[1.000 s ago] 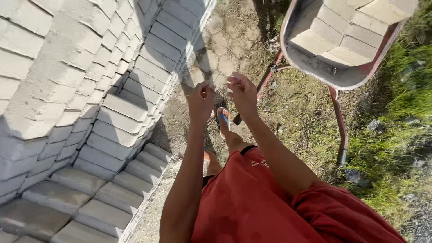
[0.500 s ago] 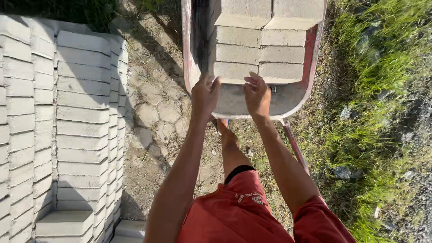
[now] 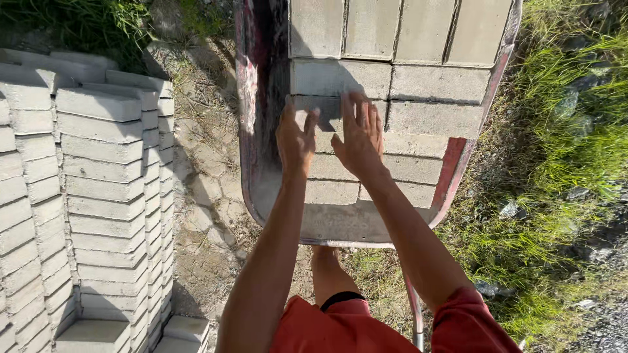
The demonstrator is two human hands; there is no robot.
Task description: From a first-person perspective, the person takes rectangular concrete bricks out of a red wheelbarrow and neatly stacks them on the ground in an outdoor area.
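A red wheelbarrow stands in front of me, loaded with rows of grey concrete paving blocks. Both my arms reach over its near rim. My left hand hovers with fingers spread above the left end of a block row, beside the barrow's inner wall. My right hand lies flat, fingers apart, on or just over a grey block in the middle rows. Neither hand holds anything. Red shorts show at the bottom.
A tall stack of grey paving blocks fills the left side. Bare cracked soil runs between stack and barrow. Grass and stones lie to the right. A barrow handle passes by my leg.
The view has swung from the block stack to the wheelbarrow. My hands, empty all along, have moved forward from short of the barrow's rim to over the blocks inside it.
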